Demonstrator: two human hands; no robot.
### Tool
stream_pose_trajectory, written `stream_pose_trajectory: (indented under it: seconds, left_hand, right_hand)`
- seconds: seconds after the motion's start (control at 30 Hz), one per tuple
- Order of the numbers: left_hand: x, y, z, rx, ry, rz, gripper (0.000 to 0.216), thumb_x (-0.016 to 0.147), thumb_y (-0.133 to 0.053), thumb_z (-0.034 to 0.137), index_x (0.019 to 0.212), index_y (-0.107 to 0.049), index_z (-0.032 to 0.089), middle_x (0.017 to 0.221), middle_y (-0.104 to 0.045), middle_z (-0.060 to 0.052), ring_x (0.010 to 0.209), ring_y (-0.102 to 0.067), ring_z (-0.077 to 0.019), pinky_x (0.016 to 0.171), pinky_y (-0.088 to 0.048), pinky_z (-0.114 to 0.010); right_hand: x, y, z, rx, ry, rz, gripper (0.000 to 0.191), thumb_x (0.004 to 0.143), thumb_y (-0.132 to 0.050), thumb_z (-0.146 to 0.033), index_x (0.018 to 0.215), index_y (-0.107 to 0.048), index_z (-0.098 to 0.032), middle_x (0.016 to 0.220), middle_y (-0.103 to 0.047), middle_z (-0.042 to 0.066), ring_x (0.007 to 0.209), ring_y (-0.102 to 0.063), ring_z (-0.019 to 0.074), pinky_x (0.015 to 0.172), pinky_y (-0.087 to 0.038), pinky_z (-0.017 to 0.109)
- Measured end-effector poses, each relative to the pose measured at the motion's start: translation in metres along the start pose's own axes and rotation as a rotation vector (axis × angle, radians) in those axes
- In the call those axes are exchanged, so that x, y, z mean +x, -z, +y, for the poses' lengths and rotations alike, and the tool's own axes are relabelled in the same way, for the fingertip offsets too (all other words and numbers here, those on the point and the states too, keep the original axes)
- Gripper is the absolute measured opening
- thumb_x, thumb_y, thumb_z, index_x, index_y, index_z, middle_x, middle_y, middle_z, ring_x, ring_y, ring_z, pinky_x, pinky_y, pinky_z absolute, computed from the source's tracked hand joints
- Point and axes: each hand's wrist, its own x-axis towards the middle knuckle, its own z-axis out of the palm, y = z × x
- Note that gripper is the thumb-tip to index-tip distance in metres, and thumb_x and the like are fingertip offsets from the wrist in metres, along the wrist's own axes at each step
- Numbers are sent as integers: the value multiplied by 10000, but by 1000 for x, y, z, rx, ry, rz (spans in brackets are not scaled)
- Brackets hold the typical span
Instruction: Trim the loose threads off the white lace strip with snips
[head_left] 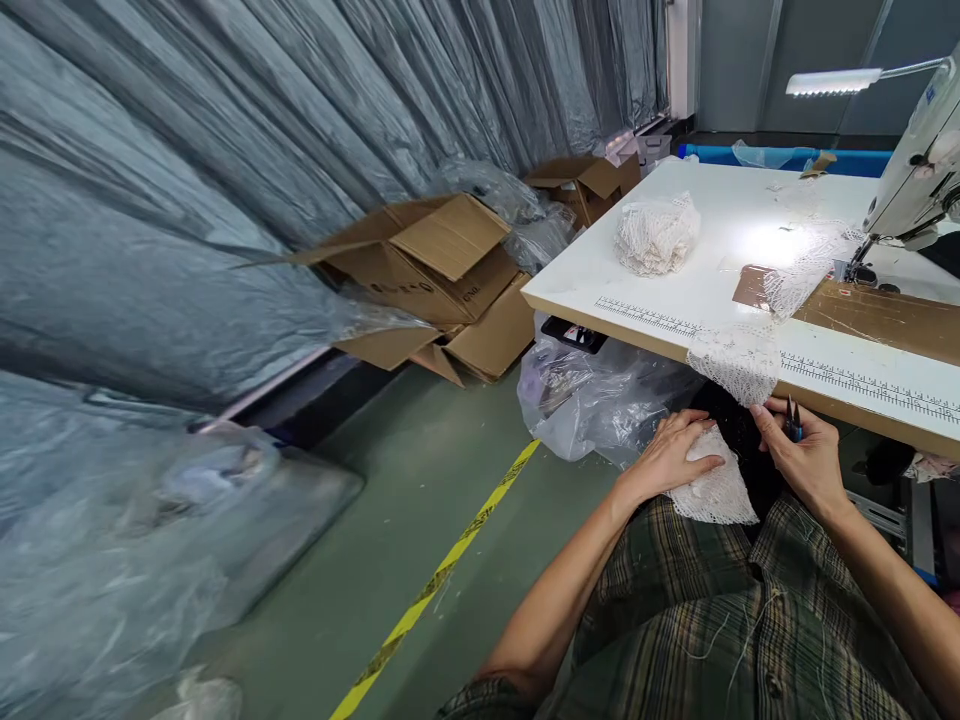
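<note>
My left hand (675, 452) lies over a white lace piece (716, 485) on my lap, thumb apart from the fingers, which are stretched out. At the table edge, my right hand (808, 455) pinches the lower end of a white lace strip (739, 360) between thumb and fingertips. Small thread snips (793, 420) with dark tips and a blue body are tucked in that same hand, pointing up. From there the strip runs over the tabletop toward the sewing machine (911, 150). Black cloth (724, 415) shows between my hands.
A bundle of white lace (656, 235) sits on the white table (577, 262), which has printed rulers along its front. Below hangs a clear plastic bag (600, 390). Left of it are open cardboard boxes (450, 250), plastic sheeting (150, 520) and yellow floor tape (450, 560).
</note>
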Motion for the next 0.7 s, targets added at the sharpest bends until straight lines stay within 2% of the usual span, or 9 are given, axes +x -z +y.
stream_pose_trajectory:
  seconds: [0.1,0.17,0.27,0.33,0.43,0.5,0.6,0.7]
  left_hand:
    - [3,5,10,-413,-16,12,605,767,-719,587,1195,-639,167,1295,-610,-147,1225,-558,-287,1072,-399,-426]
    - [4,7,14,-719,40,-24,765,658,-732,717,1148,-647,135,1162,-675,-151,1113,-625,-284,980,-460,-395]
    - [7,11,18,-1043,111,-80,949,480,-744,823,1106,-655,115,989,-722,-153,962,-678,-292,821,-502,-361]
    - [8,15,22,-1151,103,-138,999,441,-747,835,1128,-653,116,968,-730,-168,911,-690,-293,768,-508,-354]
    - [8,22,30,-1124,103,-174,927,476,-844,699,1178,-641,128,954,-742,-152,839,-693,-242,731,-508,-319]
    - [7,24,34,-1008,147,-140,813,524,-895,557,1170,-649,128,914,-749,-121,811,-688,-202,734,-499,-291]
    - [3,25,36,-854,204,-95,668,584,-882,496,1103,-689,122,879,-752,-93,800,-685,-180,763,-490,-287]
    - [1,25,35,-724,171,-74,508,632,-840,518,938,-744,125,913,-757,-87,849,-678,-187,802,-487,-294]
  right_hand:
    - [-6,-1,-4,32,41,-14,512,786,-635,-655,797,-711,-149,503,-486,-26,433,-411,113,442,-377,257]
    - [-14,1,-6,26,82,-101,444,814,-631,-595,739,-693,-162,521,-492,-19,451,-401,109,443,-361,249]
    - [-32,5,-8,-21,154,-351,361,881,-582,-469,692,-667,-173,527,-495,-15,473,-411,109,469,-357,244]
    - [-45,8,-8,-70,215,-549,314,909,-542,-375,697,-662,-178,535,-522,-13,481,-430,108,490,-358,242]
    - [-57,12,-9,-156,291,-771,199,876,-515,-219,761,-675,-191,618,-623,-6,515,-504,113,532,-373,238]
    - [-59,15,-8,-188,290,-816,170,833,-515,-174,810,-681,-204,691,-674,0,558,-556,124,565,-399,238]
    - [-53,18,-7,-174,199,-709,142,839,-552,-274,861,-672,-199,708,-666,10,561,-544,137,552,-418,244]
    - [-40,21,-5,-163,87,-524,312,892,-512,-457,845,-656,-185,665,-609,16,544,-490,144,496,-392,249]
